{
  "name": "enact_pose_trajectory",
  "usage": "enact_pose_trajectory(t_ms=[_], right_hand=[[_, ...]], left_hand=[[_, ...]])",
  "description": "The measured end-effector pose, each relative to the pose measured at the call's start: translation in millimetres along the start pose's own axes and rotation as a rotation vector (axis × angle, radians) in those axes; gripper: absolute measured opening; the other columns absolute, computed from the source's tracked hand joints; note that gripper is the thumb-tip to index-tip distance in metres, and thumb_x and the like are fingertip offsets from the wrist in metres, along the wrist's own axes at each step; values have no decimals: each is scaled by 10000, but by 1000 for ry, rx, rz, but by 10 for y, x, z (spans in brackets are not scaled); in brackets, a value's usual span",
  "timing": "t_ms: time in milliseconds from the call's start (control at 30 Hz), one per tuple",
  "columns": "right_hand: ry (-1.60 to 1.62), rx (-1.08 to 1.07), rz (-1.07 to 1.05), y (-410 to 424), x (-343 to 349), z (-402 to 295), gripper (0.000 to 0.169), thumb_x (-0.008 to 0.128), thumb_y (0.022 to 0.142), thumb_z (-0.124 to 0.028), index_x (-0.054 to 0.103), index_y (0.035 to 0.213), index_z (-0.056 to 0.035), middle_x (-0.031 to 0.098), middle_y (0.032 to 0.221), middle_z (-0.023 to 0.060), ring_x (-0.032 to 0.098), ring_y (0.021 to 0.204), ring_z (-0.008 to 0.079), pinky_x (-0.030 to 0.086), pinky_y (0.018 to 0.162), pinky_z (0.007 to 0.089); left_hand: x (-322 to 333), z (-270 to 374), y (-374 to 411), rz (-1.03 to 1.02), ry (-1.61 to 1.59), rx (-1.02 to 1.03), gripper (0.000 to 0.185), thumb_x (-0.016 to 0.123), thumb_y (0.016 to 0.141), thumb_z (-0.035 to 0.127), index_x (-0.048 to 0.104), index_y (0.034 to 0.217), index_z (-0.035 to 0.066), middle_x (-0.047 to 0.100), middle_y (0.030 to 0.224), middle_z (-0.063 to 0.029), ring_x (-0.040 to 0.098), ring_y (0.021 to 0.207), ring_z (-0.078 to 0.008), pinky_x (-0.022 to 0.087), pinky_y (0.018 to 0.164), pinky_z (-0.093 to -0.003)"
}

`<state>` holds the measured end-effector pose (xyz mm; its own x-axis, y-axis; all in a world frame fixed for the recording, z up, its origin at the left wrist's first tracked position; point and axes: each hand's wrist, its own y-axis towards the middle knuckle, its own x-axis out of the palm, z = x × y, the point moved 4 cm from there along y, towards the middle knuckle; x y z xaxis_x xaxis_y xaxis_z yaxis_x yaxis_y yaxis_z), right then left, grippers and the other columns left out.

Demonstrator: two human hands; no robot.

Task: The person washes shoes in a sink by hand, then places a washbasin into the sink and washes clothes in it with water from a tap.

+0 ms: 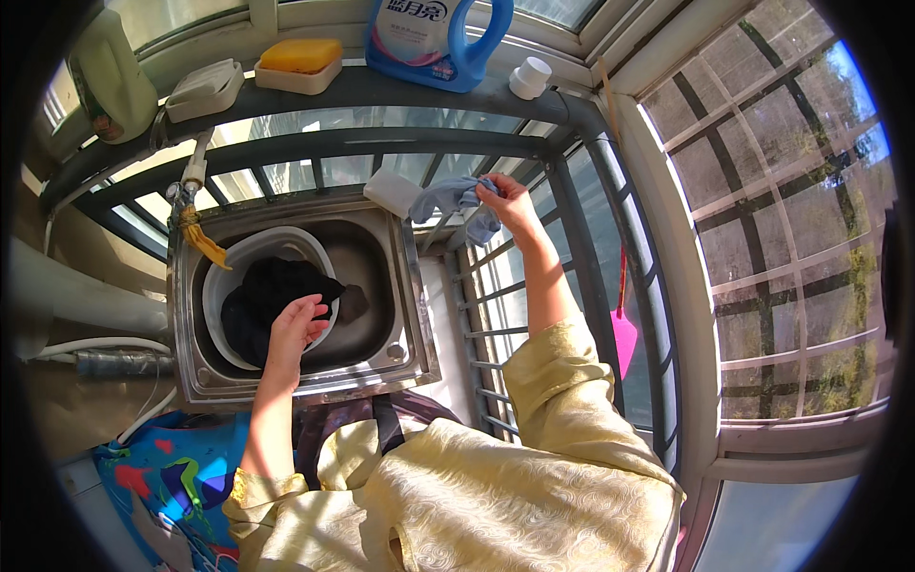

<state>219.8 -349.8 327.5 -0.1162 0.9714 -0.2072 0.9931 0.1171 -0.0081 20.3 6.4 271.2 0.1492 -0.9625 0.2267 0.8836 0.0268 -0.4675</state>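
Observation:
My right hand (513,207) is raised to the right of the sink and grips a crumpled light-blue cloth (447,196), part of which hangs below the fingers. A stainless steel sink (422,329) lies in front of me. In its left part stands a white plastic basin (218,286) with a bunched black garment (268,286) inside. My left hand (292,332) is over the basin's near right side, fingers apart and holding nothing; whether it touches the garment I cannot tell. A small dark patch of fabric or shadow (352,304) shows on the sink floor beside the basin.
A tap (191,175) with a yellow cloth strip (204,239) rises at the sink's back left. Along the grey rail stand a blue detergent bottle (422,50), a white cap (530,77), a yellow soap bar (300,56) and a green bottle (114,79). Metal bars (493,289) run rightward.

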Motion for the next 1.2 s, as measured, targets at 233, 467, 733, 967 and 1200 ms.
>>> enact_pose_trajectory(t_ms=[233, 467, 733, 967, 1200], right_hand=[[-234, -131, 96, 578, -300, -101, 220, 729, 805, -138, 679, 983, -20, 613, 882, 27, 548, 781, 96, 435, 715, 236], [110, -54, 415, 1084, -648, 260, 229, 707, 846, -111, 640, 1035, 1, 620, 854, -2, 544, 760, 85, 432, 699, 234], [79, -175, 638, 1567, -800, 594, 307, 704, 824, -122, 632, 1089, 14, 664, 986, 82, 612, 855, 170, 463, 772, 295], [-690, -278, 691, 1996, -954, 698, 560, 713, 788, -411, 600, 1185, -32, 608, 1201, 202, 540, 1141, 401, 439, 951, 433], [-846, -320, 639, 2049, -951, 672, 512, 661, 844, -364, 561, 1203, -13, 586, 1206, 220, 542, 1103, 405, 441, 941, 433]], left_hand=[[-75, -118, 52, 39, -32, -49, 296, 532, 970, 290, 606, 1169, 85, 652, 1044, -37, 619, 827, -93, 473, 778, -244], [-316, -232, -18, 131, -50, -74, 296, 514, 975, 286, 603, 1176, 87, 649, 1052, -40, 618, 848, -104, 465, 768, -246], [-445, -417, -55, 190, -86, -121, 303, 500, 982, 291, 584, 1193, 91, 638, 1054, -35, 613, 854, -107, 475, 760, -247], [-487, -492, -76, 220, -130, -120, 298, 516, 974, 288, 597, 1180, 88, 648, 1043, -34, 613, 851, -103, 470, 782, -258], [-476, -532, -36, 208, -168, -112, 285, 527, 974, 288, 604, 1171, 97, 653, 1020, -28, 613, 828, -90, 472, 756, -235]])
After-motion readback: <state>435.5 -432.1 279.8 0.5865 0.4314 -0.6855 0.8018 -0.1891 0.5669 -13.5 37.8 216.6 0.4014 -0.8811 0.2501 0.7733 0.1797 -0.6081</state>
